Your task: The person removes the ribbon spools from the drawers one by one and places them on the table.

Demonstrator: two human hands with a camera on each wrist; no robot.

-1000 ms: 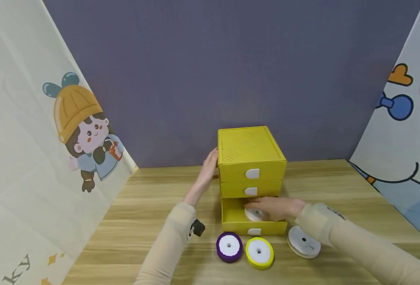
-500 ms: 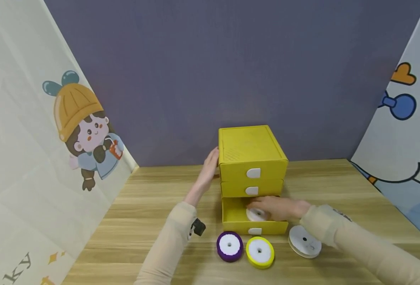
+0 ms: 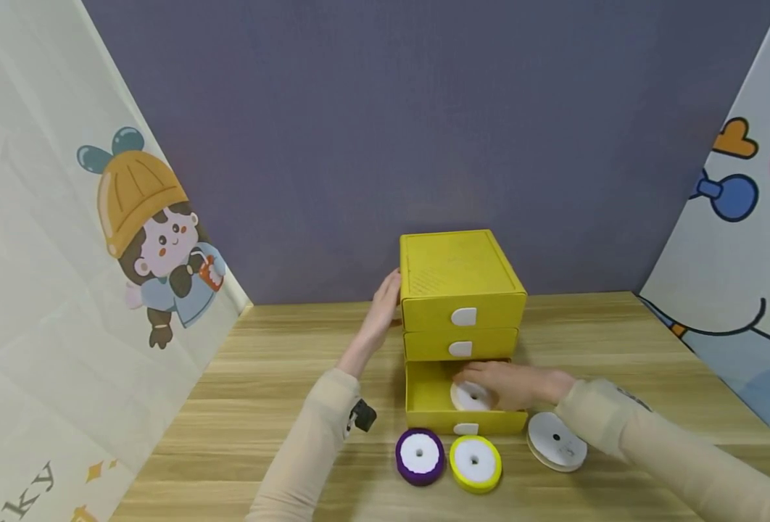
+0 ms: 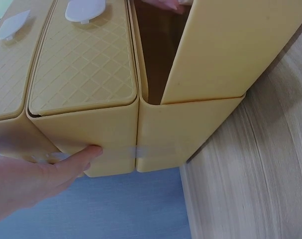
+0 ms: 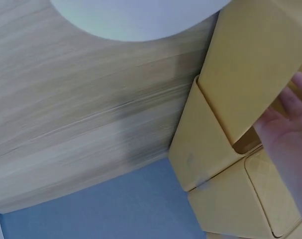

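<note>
The white ribbon spool (image 3: 470, 396) lies inside the pulled-out bottom drawer (image 3: 432, 406), just below the middle of the head view. My right hand (image 3: 514, 384) reaches into that drawer from the right and my fingers rest over the spool's right side; whether they pinch it or only touch it I cannot tell, since the hand covers the contact. The drawer belongs to the yellow drawer box (image 3: 458, 275), whose two upper drawers are closed, each with a white tab handle. My left hand (image 3: 382, 313) lies flat against the box's left wall, fingers straight and close together, the thumb pressing the side in the left wrist view. In front of the drawer, toward the bottom of the frame, a purple spool (image 3: 420, 454) and a yellow spool (image 3: 475, 462) sit touching each other, and another white spool (image 3: 557, 442) lies to their right, near my right sleeve. Everything stands on the wooden table (image 3: 267, 406).
</note>
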